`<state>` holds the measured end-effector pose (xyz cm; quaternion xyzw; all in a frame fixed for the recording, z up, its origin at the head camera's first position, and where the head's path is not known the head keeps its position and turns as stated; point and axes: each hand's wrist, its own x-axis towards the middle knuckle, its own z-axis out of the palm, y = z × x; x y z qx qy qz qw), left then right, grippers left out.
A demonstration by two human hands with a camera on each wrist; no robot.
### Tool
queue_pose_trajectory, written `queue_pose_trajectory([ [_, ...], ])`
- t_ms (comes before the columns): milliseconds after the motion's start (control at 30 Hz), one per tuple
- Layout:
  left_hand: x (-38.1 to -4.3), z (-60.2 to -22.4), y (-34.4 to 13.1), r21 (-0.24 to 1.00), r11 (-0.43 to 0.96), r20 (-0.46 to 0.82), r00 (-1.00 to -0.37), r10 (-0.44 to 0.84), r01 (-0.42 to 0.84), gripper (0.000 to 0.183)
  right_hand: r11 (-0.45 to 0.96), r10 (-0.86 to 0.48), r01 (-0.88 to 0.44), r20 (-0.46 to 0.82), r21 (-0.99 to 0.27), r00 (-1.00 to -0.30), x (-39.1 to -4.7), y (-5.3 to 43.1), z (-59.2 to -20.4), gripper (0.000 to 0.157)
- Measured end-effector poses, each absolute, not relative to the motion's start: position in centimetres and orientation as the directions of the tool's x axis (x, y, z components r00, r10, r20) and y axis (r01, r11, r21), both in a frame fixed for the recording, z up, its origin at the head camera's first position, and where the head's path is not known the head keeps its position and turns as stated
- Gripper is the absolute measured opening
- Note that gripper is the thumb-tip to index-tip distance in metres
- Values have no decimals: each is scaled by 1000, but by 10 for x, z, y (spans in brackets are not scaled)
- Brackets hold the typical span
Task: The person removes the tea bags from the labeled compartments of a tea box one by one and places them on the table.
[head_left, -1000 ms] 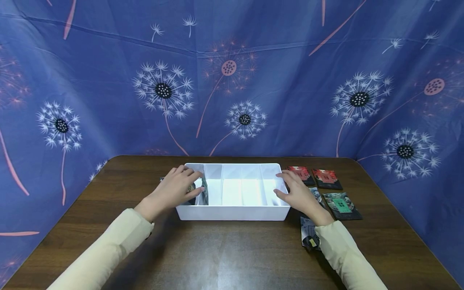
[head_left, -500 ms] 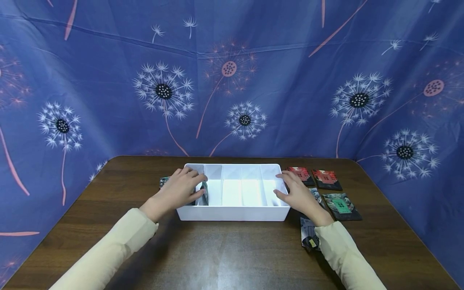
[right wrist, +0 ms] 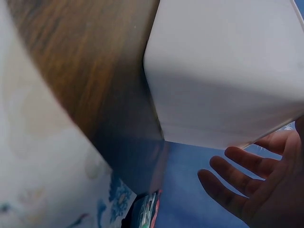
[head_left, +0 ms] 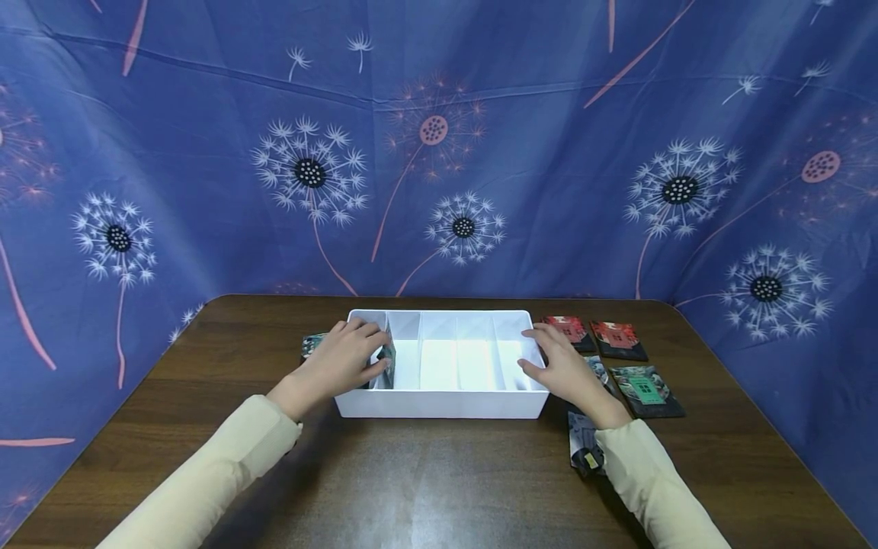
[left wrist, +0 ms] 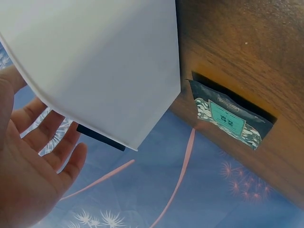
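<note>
A white divided box (head_left: 439, 404) stands near the table's far side. My left hand (head_left: 332, 358) reaches over its left end, fingers bent loosely above the leftmost compartments. Right at those fingertips a dark green packet (head_left: 390, 370) stands upright in the box; whether they touch it cannot be told. In the left wrist view a black edge of a packet (left wrist: 100, 137) pokes past the rim beside the left hand (left wrist: 33, 156). My right hand (head_left: 565, 366) lies over the box's right end, fingers spread and holding nothing. The right wrist view shows this hand (right wrist: 270, 185) at the rim.
Right of the box lie two red packets (head_left: 620, 337) (head_left: 565, 329), a green-labelled packet (head_left: 646, 390), a grey packet (head_left: 584, 438) and one partly hidden by the right arm. Another green-labelled packet (left wrist: 228, 118) lies left of the box. A patterned blue cloth (head_left: 439, 152) hangs behind the table.
My left hand has shifted slightly right and inward over the box, uncovering more of the packet on the table to its left. The right hand has stayed in place.
</note>
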<state>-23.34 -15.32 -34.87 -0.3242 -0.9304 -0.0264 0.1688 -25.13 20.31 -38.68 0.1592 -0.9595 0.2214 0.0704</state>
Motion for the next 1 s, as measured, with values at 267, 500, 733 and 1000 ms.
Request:
queue_pose_trajectory([
  [267,-233,-350,-152,-39,801,333,-748,574,597,24,851,-270,-337,216,-403,-938,-251,203,-387,52],
  [500,-234,-350,-151,-41,806,342,-750,567,591,24,847,-276,-344,218,-405,-936,-252,203,-388,51],
  [733,-235,-350,-148,-25,807,359,-749,558,590,25,846,-278,-341,207,-410,-938,-251,203,-388,52],
  [1000,-236,-346,-147,32,801,365,-753,547,598,25,851,-281,-346,214,-394,-935,-251,203,-387,52],
])
